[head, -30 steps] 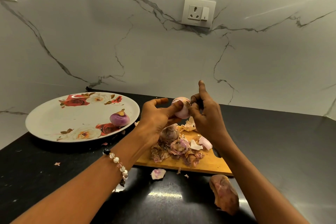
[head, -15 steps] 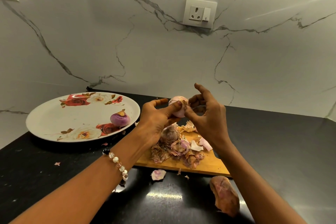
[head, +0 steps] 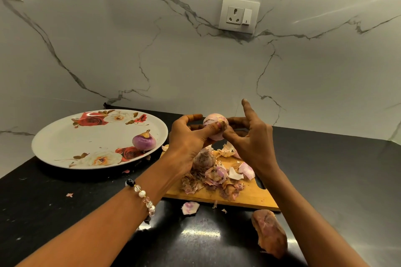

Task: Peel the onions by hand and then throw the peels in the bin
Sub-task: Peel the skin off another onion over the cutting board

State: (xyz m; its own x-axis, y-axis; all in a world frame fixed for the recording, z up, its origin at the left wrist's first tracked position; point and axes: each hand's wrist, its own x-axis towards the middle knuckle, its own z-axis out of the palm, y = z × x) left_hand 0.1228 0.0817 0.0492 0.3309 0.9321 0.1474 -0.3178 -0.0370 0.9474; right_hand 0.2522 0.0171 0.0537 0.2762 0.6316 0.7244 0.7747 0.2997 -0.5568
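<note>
Above the cutting board [head: 249, 198]: onion [head: 214, 124] held in air, left hand [head: 191, 136] fingers curled round it, right hand [head: 249, 136] pinching skin at its tip. Could slip to counter [head: 325, 180] if pull outruns grip; peels [head: 213, 176] piled near edge, likely to scatter.

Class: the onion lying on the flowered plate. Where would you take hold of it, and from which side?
Grip the onion around its round purple body, coming from above. Its dry stem tip points up and looks too thin to hold, and the plate lies open above.
</note>
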